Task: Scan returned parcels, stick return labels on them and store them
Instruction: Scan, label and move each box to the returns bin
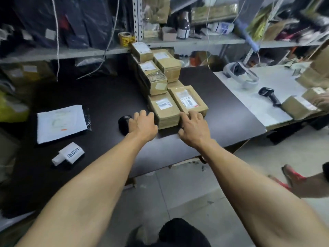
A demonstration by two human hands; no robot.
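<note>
Six stacked parcels [164,111]; one scanner [269,96]; two hands [142,124].

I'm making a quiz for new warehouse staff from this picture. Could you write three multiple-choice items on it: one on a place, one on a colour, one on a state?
1. Where does the barcode scanner lie?
A. on the white table
B. on the black table
C. on the floor

2. What colour is the flat padded envelope on the black table?
A. yellow
B. white
C. brown

3. What are the left hand and right hand doing?
A. both lifting a parcel clear of the table
B. holding the scanner
C. set at the two nearest parcels, which sit on the table

Answers: 1 A, the scanner rests on the white top to the right. 2 B, the envelope is white. 3 C, fingers meet the near parcels, nothing raised.
</note>
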